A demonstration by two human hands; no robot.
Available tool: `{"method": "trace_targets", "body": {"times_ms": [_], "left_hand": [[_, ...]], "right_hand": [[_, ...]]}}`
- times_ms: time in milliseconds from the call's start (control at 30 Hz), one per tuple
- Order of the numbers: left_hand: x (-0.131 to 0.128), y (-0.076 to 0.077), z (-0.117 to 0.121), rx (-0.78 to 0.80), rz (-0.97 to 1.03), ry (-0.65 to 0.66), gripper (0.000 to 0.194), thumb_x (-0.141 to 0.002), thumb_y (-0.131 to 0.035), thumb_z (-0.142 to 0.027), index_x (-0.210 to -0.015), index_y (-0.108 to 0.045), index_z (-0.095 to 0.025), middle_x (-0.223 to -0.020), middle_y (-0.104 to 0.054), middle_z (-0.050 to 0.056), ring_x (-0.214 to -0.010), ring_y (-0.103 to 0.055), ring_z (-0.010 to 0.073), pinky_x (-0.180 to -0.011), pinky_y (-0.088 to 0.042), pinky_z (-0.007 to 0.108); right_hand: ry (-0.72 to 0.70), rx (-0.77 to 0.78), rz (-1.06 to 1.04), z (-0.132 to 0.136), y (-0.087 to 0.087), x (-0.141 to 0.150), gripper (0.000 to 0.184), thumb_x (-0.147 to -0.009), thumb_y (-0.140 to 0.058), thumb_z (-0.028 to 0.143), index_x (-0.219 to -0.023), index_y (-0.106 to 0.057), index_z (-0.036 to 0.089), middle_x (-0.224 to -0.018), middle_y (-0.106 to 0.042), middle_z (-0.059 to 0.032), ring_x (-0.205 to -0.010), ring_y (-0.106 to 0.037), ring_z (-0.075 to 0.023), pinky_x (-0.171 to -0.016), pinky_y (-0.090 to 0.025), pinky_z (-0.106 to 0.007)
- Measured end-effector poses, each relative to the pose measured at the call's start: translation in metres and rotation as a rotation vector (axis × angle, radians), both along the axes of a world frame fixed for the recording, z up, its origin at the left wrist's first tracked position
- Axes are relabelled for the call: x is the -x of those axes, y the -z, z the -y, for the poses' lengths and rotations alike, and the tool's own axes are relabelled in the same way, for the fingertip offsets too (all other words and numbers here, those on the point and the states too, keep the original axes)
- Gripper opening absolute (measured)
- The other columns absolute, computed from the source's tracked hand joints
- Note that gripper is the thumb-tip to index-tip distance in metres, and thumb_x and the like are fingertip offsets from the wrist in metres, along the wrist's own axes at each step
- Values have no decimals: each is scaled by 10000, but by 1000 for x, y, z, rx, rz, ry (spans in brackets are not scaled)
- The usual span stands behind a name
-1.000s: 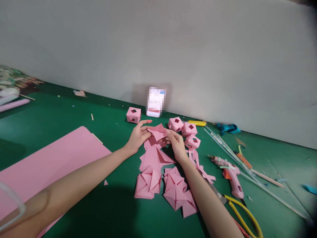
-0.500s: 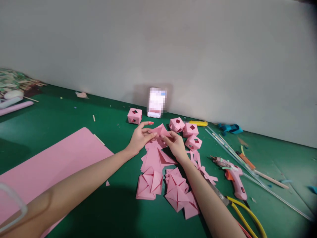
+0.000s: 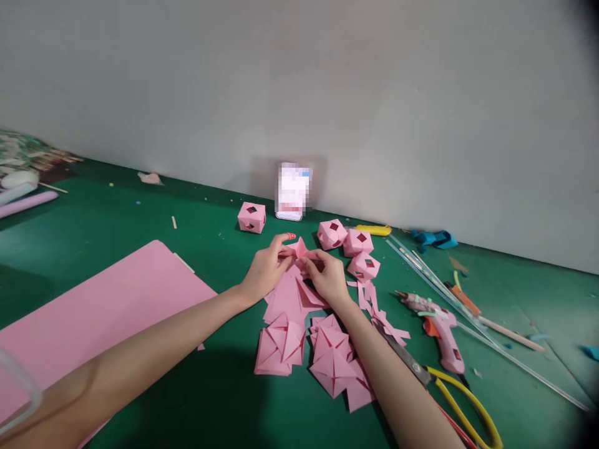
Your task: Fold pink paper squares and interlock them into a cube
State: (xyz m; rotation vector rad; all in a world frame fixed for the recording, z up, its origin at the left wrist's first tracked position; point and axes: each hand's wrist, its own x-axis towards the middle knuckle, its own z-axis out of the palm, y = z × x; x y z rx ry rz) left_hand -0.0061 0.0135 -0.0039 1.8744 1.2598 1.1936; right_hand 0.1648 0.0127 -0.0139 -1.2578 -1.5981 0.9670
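- The hands, left (image 3: 262,274) and right (image 3: 332,277), pinch one folded pink paper (image 3: 300,248) between fingertips, mid-bench, over flat pink pieces (image 3: 282,299).
- Near: folded pink squares (image 3: 279,346) on the green bench (image 3: 201,399).
- Far: upright phone (image 3: 294,193).
- Right: three openwork paper shapes (image 3: 354,247), glue gun (image 3: 442,324), yellow-handled scissors (image 3: 418,369).
- Left: large pink sheet (image 3: 135,293).

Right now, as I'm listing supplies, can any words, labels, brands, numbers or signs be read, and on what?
No text can be read anywhere.
Phone screen: blurred into blocks, unreadable.
Glue gun and scissors: any markings too small to read.
Held pink paper: no writing visible.
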Motion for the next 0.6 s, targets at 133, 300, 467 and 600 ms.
{"method": "trace_targets", "body": {"times_ms": [133, 300, 467, 600], "left_hand": [[1, 3, 2, -100, -100, 39, 333, -926, -550, -199, -1253, -486, -214, -1043, -723, 56, -986, -706, 186, -862, -546, 318], [2, 6, -4, -51, -8, 19, 414, -893, -580, -178, -1286, -457, -217, -1028, -703, 61, -975, -697, 184, -868, -545, 319], [3, 8, -11, 82, 343, -8, 386, -925, -526, -245, -1296, -423, -208, -1202, -615, 110, -831, -675, 126, -769, -551, 275], [3, 12, -14, 187, 466, -16, 398, -930, -545, -358, -1280, -439, -201, -1192, -586, 109, -887, -664, 141, -793, -549, 286]], "right_hand": [[20, -223, 224, 3, -3, 0, 168, -917, -548, 275, -899, -694, 195, -844, -733, -60, -687, -683, -193, -696, -536, -308], [60, -228, 217, 1, -3, 0, 169, -894, -561, 276, -918, -709, 198, -855, -741, -51, -697, -671, -189, -691, -525, -290], [172, -197, 160, -2, -1, -2, 264, -834, -554, 214, -1046, -706, 175, -949, -751, -58, -734, -674, -200, -732, -534, -312], [159, -177, 151, -3, -1, -1, 310, -840, -553, 227, -1106, -708, 184, -996, -755, -58, -762, -677, -204, -746, -536, -321]]}}
